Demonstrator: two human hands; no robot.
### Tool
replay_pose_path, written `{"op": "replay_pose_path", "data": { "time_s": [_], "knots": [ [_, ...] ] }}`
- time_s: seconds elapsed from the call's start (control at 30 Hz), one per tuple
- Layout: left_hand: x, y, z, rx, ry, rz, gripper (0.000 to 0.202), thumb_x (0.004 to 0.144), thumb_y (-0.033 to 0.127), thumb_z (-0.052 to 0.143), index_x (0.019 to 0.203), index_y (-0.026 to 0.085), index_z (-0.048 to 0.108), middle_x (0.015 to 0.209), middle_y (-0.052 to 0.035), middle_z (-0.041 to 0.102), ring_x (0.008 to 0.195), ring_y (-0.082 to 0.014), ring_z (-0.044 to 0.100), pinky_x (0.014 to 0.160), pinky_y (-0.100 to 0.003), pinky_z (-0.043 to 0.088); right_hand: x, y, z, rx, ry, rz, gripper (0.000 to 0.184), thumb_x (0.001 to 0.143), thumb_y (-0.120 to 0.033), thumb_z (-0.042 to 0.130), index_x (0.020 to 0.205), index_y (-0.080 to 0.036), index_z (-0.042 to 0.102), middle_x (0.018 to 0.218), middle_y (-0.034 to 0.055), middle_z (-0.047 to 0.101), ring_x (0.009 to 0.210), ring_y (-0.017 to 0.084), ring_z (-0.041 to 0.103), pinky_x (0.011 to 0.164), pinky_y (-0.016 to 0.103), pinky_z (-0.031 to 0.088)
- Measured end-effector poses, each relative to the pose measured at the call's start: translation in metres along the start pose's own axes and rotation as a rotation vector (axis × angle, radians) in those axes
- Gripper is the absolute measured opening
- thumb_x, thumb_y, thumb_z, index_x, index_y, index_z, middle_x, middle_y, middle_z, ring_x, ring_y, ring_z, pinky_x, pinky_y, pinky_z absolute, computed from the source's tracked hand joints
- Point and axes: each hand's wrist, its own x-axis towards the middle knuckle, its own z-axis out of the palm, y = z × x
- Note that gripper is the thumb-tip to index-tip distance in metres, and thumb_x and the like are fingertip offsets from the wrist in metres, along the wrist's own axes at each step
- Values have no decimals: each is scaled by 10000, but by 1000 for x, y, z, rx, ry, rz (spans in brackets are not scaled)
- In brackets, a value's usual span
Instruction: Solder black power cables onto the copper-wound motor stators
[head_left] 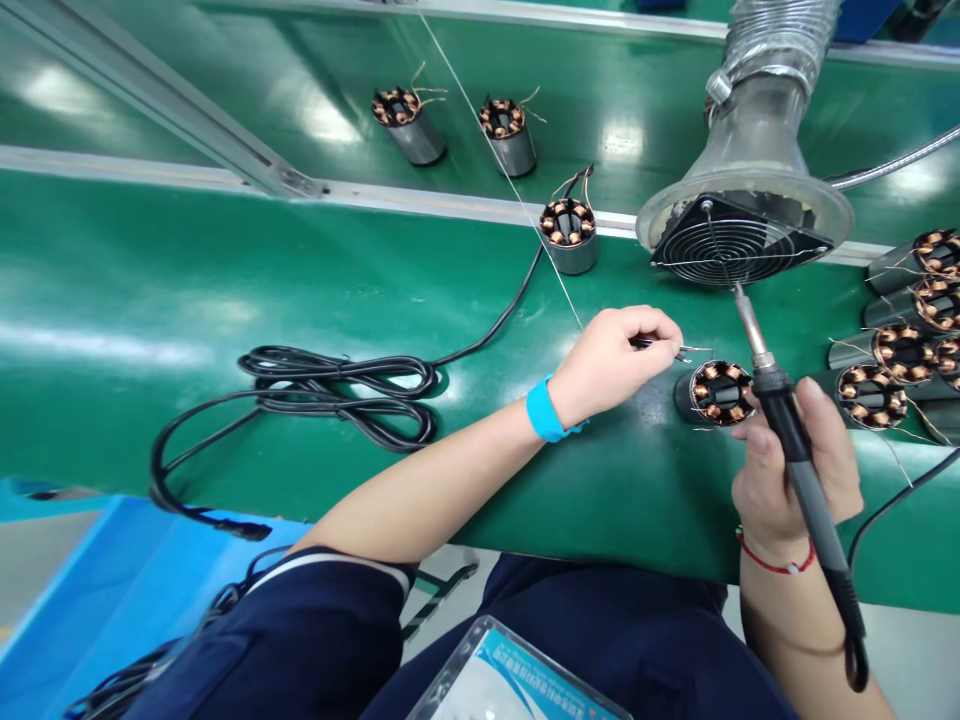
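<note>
My left hand (615,358) is closed in a pinch on a thin wire lead (694,350) that sticks out toward the right. A blue band sits on that wrist. Just right of it lies a motor stator (718,392) with copper windings, resting on its side on the green table (300,290). My right hand (799,455) grips the black handle of a soldering iron (784,420), whose metal tip (742,305) points up and away, above the stator. A red string circles my right wrist.
A fume extractor hood (742,215) with a wire grille hangs just behind the iron tip. Several more stators (900,340) lie at the right; three stand upright at the back (568,235). A coiled black cable (337,385) lies left. A thin solder wire (510,180) runs diagonally.
</note>
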Motion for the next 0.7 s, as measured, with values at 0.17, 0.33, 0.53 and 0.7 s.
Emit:
{"op": "replay_pose_path", "data": {
  "time_s": [0.17, 0.33, 0.53, 0.7],
  "knots": [
    [0, -1, 0, 6, 12, 35, 137, 749, 91, 548, 671, 135, 651, 740, 5, 663, 700, -100, 571, 672, -217, 438, 11, -19, 2, 78, -44, 61, 462, 984, -323, 519, 1435, -274, 432, 960, 46, 723, 765, 221, 722, 701, 401, 595],
    [0, -2, 0, 19, 19, 50, 144, 747, 80, 547, 675, 141, 656, 730, 13, 656, 684, -95, 557, 644, -209, 423, 34, -32, 4, -60, -251, 179, 379, 950, -265, 553, 1325, -264, 504, 1143, 60, 700, 1062, 231, 682, 916, 435, 559],
    [0, -1, 0, 11, 11, 46, 131, 749, 92, 550, 664, 145, 635, 714, 14, 645, 691, -102, 554, 661, -216, 433, 36, -24, 14, -77, -360, 235, 465, 895, -260, 594, 1340, -288, 462, 1170, 67, 672, 1043, 249, 668, 882, 461, 542],
    [-2, 2, -1, -3, -6, 50, 138, 745, 84, 542, 650, 145, 622, 709, 14, 618, 696, -102, 548, 688, -224, 447, 32, -21, 22, -173, -200, 118, 506, 885, -235, 596, 1360, -257, 426, 1020, 48, 676, 905, 222, 658, 784, 408, 528]
  ]
}}
